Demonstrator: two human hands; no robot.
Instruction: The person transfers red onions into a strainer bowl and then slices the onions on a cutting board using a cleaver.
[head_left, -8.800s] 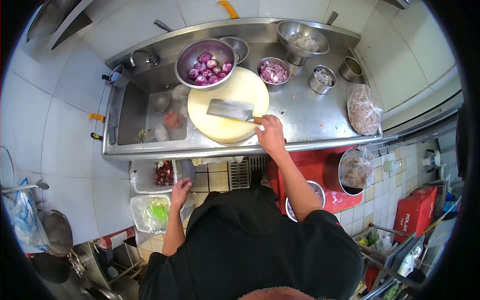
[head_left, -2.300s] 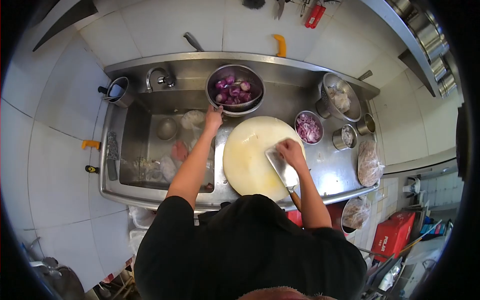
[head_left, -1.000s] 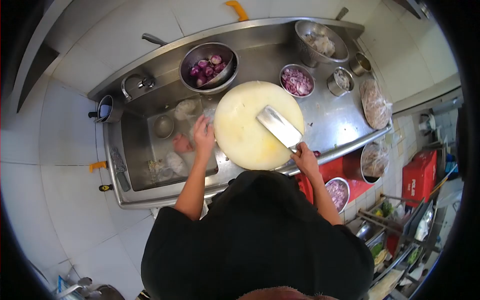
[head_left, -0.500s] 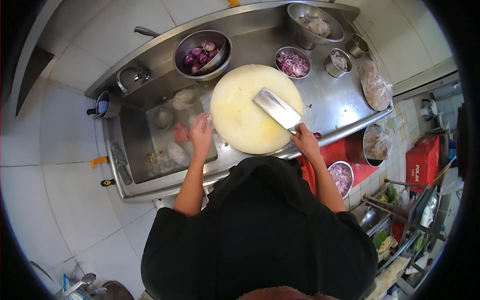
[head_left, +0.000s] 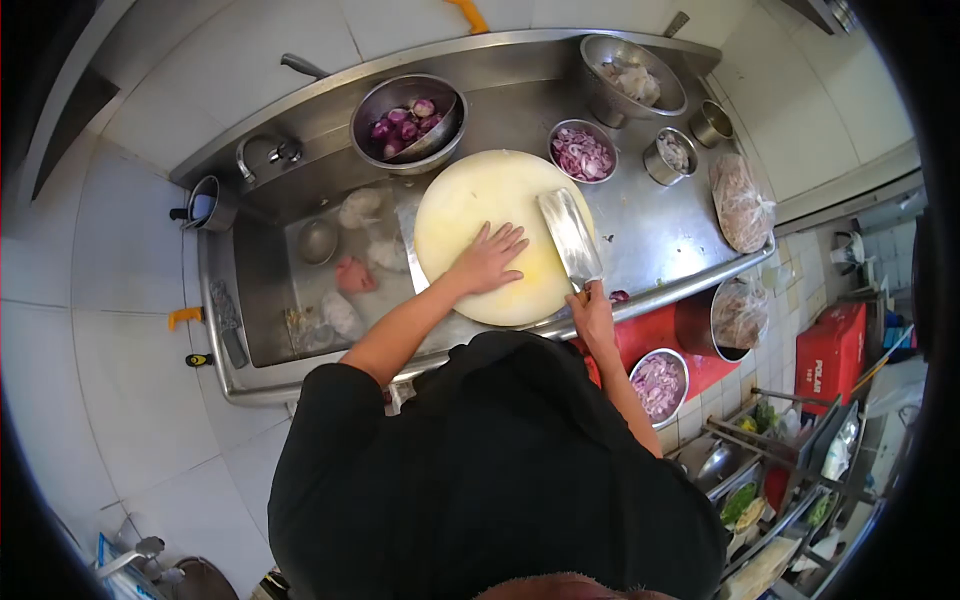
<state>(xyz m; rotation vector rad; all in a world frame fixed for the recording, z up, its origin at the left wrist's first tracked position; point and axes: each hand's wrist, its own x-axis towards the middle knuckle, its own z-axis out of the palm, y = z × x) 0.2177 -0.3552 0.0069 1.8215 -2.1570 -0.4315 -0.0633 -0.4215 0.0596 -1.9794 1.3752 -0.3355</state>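
Observation:
My left hand (head_left: 487, 262) lies palm down on the round, pale chopping board (head_left: 465, 205), its fingers spread. At the board's front right, my right hand (head_left: 592, 308) is closed round the handle of a cleaver (head_left: 571, 235), whose broad blade rests over the right part of the board. Behind the board to the left, a steel bowl (head_left: 362, 140) holds several purple onions (head_left: 405, 127) and a second, tilted bowl. A smaller bowl of sliced onions (head_left: 581, 152) stands behind the board to the right.
The sink (head_left: 265, 300) on the left holds plastic bags, a small bowl (head_left: 318, 241) and something pink (head_left: 354, 275). A colander (head_left: 600, 95), small pots (head_left: 670, 157) and a filled bag (head_left: 741, 205) stand at the right. Below the counter edge is another onion bowl (head_left: 660, 387).
My left hand has moved from the sink side onto the board and spread flat. The cleaver has swung more upright and shifted right with my right hand. Earlier, my left hand was at the onion bowl.

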